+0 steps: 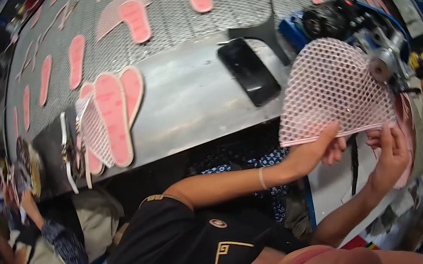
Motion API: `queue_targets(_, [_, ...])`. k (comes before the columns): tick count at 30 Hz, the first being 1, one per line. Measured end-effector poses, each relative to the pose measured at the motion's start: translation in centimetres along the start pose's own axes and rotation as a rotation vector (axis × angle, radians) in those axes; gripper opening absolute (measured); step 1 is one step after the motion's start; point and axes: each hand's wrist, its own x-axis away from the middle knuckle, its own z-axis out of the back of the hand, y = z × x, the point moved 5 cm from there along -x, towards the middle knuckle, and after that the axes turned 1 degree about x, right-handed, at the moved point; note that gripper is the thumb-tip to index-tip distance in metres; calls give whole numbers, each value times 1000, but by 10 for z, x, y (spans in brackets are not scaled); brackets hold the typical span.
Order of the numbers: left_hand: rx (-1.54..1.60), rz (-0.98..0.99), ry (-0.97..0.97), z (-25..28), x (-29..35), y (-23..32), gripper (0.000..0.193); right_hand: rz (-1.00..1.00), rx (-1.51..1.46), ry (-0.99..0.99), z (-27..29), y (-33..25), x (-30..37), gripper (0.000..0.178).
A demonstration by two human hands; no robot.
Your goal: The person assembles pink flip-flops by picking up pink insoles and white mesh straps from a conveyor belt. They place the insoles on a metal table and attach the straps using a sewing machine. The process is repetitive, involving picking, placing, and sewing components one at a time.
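Note:
A pink mesh slipper upper (329, 88), shaped like a half dome with a bound straight edge, is spread out at the right. My left hand (325, 146) grips the middle of that straight edge, thumb on top and the other fingers curled beneath. At the edge's right corner, my right hand (391, 154) pinches the binding between thumb and fingers. More pink material (405, 126) hangs behind my right hand, partly hidden by it. The top of the upper lies close against a machine (377, 59) with a round metal part.
A black phone (249, 71) rests on the metal table (179, 101). Stacked pink insoles (114, 117) with a mesh piece lie at its left. Beyond, a mesh-textured conveyor (173, 27) carries several insoles and uppers. A co-worker's hand (29, 206) is at far left.

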Motion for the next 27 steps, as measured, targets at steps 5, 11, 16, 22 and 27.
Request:
queue_targets(5, [109, -58, -6, -1, -14, 14, 51, 373, 155, 99, -25, -43, 15, 24])
queue_targets(11, [34, -144, 142, 44, -6, 72, 46, 1005, 649, -258, -104, -99, 50, 43])
queue_targets(16, [-1104, -991, 300, 73, 45, 152, 23, 1094, 694, -462, -179, -112, 82, 47])
queue_targets(22, [-1163, -457, 99, 105, 109, 224, 17, 958, 310, -411, -230, -103, 65, 36])
queue_targets(27, [-1294, -764, 891, 233, 157, 360, 21, 277, -189, -686, -248, -82, 41, 26])
